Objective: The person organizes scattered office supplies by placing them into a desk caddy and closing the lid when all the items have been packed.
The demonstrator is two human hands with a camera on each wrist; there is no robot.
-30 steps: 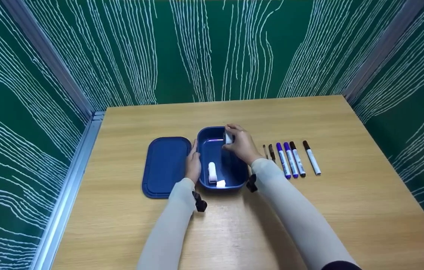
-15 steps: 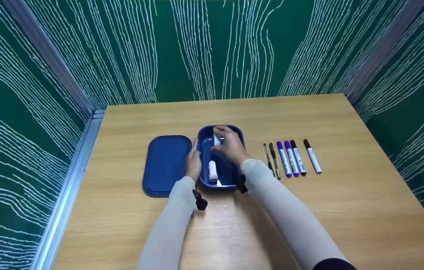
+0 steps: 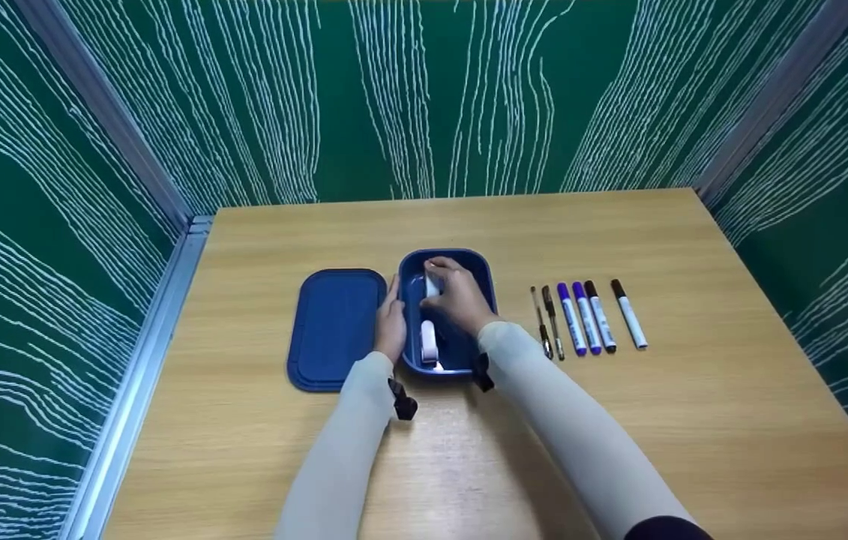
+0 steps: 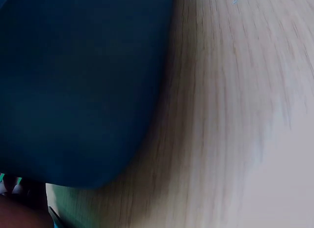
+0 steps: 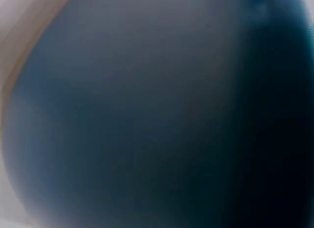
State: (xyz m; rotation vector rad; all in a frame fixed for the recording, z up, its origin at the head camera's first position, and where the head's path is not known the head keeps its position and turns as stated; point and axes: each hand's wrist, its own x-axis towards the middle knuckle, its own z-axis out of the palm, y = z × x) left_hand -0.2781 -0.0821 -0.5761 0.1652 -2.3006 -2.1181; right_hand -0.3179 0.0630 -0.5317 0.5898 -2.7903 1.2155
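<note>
A dark blue box [image 3: 447, 373] stands on the table in the head view. My left hand [image 3: 391, 328] lies along its left wall, fingers extended. Inside the box my right hand [image 3: 461, 298] pinches a small white block-like object [image 3: 432, 285], mostly covered by the fingers, so its kind is unclear. A pale, rounded, elongated item [image 3: 429, 342] lies in the box, close to its left wall. The left wrist view has the dark box wall [image 4: 78, 90] close up. In the right wrist view a blurred dark blue surface [image 5: 122, 115] covers most of the frame.
A flat dark blue lid [image 3: 335, 330] lies left of the box. To the right, two slim pens [image 3: 552, 322] and several markers [image 3: 585, 318] form a row, with one black-capped marker [image 3: 629, 313] set apart. Green walls [image 3: 364, 97] enclose the table's back and sides.
My right hand has moved left and deeper into the box with the white object, away from the right rim. The left hand stays by the box wall.
</note>
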